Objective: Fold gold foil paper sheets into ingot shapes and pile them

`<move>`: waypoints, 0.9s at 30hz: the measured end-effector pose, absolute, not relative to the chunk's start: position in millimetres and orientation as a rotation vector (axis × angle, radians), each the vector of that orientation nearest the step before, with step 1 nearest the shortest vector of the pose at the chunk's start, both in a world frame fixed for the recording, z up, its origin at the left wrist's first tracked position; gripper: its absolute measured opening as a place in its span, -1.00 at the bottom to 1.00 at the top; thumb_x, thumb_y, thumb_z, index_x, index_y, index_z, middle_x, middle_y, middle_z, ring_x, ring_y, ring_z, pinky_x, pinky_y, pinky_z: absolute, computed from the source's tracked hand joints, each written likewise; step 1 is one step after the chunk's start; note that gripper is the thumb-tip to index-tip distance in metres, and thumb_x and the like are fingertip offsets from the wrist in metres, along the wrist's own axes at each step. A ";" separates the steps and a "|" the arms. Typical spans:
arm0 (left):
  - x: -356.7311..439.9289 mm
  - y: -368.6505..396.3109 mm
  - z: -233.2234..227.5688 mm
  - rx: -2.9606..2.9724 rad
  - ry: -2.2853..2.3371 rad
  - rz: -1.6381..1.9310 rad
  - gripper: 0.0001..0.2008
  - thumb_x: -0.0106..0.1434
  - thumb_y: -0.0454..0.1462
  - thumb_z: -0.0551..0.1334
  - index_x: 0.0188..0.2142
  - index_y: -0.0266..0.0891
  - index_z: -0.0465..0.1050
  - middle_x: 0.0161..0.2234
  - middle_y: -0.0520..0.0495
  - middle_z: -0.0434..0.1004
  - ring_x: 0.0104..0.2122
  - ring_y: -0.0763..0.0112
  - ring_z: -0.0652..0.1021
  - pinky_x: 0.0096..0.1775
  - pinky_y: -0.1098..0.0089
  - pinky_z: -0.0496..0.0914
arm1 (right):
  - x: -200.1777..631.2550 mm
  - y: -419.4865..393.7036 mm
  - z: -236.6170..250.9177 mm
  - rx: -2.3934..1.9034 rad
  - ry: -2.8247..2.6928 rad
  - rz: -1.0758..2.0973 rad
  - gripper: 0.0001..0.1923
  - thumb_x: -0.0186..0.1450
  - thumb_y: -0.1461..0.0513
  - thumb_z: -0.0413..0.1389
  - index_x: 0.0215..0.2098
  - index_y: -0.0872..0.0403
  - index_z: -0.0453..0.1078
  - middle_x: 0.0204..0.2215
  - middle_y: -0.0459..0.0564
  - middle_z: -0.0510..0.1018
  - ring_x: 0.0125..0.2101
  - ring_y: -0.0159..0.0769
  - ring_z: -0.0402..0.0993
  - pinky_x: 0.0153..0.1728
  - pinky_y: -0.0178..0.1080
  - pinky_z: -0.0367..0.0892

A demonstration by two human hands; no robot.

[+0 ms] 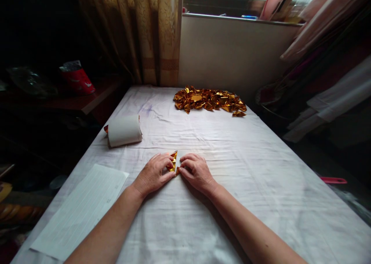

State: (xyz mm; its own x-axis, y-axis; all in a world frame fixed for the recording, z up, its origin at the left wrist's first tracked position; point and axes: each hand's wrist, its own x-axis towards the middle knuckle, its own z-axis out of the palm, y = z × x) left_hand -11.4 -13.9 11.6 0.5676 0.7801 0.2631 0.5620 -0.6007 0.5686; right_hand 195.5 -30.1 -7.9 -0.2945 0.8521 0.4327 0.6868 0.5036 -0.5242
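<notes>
In the middle of the table, a small piece of gold foil paper (174, 159) with a pale underside is partly folded, one pointed corner standing up. My left hand (155, 171) is closed on its left part, thumb along the near edge and fingers over the foil. My right hand (197, 170) pinches the near right corner between thumb and fingers. The fingers hide part of the sheet. Beyond the hands, a pile of folded gold foil pieces (208, 99) lies at the table's far edge.
A curled stack of white-backed foil paper (124, 131) sits to the left. Nearer, a lined paper sheet (84, 210) lies beside my left forearm. A white cloth (261, 202) covers the table. A red container (77, 80) stands on a side surface; hanging clothes (342, 90) are at right.
</notes>
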 end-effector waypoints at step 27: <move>-2.1 -19.8 10.8 2.434 1.162 0.769 -0.85 0.14 -0.29 0.31 -0.38 -0.15 0.32 -0.17 0.00 0.54 -0.02 0.25 0.49 0.14 0.12 0.29 | 188.1 -35.4 -5.1 -1.369 -2.059 0.327 -0.91 0.22 0.23 0.22 -0.40 0.01 0.39 -0.22 -0.06 0.56 -0.14 -0.23 0.42 -0.11 -0.15 0.18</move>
State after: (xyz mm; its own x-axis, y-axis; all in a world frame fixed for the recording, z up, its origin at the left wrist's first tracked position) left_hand -2.1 -19.8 10.8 0.5202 0.7896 0.3255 0.6081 -0.6101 0.5080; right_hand 188.1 -35.4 -5.1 -0.2561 0.8939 0.3680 0.7356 0.4272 -0.5257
